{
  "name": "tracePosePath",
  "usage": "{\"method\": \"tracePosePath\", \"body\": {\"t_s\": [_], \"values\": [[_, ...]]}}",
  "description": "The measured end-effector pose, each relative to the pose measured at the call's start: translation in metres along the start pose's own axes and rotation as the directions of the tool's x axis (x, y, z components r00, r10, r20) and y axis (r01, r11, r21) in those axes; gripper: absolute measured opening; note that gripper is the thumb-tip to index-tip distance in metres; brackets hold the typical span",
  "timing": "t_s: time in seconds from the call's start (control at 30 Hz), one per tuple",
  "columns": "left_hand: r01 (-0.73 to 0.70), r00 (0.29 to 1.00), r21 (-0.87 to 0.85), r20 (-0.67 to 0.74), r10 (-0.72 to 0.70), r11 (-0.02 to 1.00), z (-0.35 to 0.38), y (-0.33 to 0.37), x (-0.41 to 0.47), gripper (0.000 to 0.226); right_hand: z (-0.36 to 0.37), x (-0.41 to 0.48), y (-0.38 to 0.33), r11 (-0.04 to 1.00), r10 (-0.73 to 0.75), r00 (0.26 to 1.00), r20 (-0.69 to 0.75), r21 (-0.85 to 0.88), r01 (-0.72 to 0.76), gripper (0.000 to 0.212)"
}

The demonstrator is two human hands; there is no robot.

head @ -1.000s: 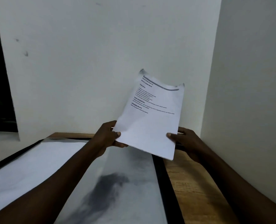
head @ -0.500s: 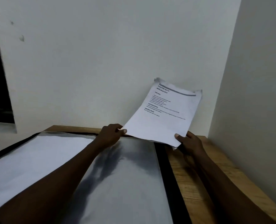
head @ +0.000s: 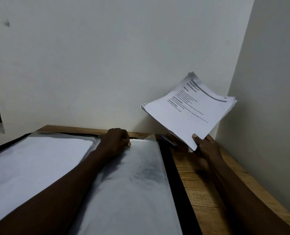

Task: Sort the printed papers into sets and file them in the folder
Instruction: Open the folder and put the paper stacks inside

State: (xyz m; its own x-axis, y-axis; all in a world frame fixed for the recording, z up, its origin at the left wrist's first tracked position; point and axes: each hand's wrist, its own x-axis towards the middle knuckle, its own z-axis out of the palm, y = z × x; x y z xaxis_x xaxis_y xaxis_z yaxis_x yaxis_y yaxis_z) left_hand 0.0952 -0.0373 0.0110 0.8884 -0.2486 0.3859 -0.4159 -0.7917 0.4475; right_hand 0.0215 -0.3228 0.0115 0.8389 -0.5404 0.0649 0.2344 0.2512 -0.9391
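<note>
My right hand [head: 207,146] pinches the printed papers [head: 190,109] by a corner at two o'clock, clear of the folder [head: 173,175]. My left hand [head: 117,141] pinches its sleeve [head: 132,184] with curled fingers, probably to open it.

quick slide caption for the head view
Right hand holds a stack of printed papers above the wooden desk; left hand grips the folder's plastic sleeve.

A glossy clear plastic folder sleeve [head: 132,184] is gleaming beside a grained brown wooden desk [head: 197,185] and a white printed paper stack [head: 188,114] (matt, smooth).
</note>
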Motion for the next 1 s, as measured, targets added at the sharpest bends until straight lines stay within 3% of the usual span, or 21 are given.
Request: {"method": "tracePosePath", "body": {"t_s": [0.17,0.27,0.33,0.6,0.77,1.0], "values": [[-0.078,0.997,-0.017,-0.022,0.077,0.997,0.003,-0.002,-0.001,0.031,0.008,-0.006,-0.004,0.995,-0.001,0.999,0.036,0.100,-0.003,0.029],[-0.135,0.991,-0.073,-0.019,0.134,0.988,0.002,0.002,-0.004,0.016,0.017,-0.010,-0.010,0.990,-0.008,0.995,0.100,0.140,-0.006,0.034],[-0.153,0.988,-0.097,-0.023,0.152,0.983,0.003,0.005,-0.007,0.007,0.027,-0.010,-0.015,0.992,-0.017,0.989,0.146,0.125,-0.002,0.035],[-0.152,0.988,-0.102,-0.015,0.151,0.983,0.010,0.005,-0.002,0.011,0.105,0.017,-0.024,0.992,-0.106,0.983,0.151,0.087,0.093,0.044],[-0.161,0.986,-0.101,-0.048,0.157,0.982,0.017,-0.002,0.006,0.027,0.141,0.041,-0.013,0.992,-0.105,0.973,0.204,0.087,0.089,0.034],[-0.221,0.975,-0.099,-0.050,0.217,0.970,0.017,-0.002,0.006,0.029,0.145,0.058,0.020,0.981,-0.143,0.947,0.287,-0.084,0.173,0.036]]}}
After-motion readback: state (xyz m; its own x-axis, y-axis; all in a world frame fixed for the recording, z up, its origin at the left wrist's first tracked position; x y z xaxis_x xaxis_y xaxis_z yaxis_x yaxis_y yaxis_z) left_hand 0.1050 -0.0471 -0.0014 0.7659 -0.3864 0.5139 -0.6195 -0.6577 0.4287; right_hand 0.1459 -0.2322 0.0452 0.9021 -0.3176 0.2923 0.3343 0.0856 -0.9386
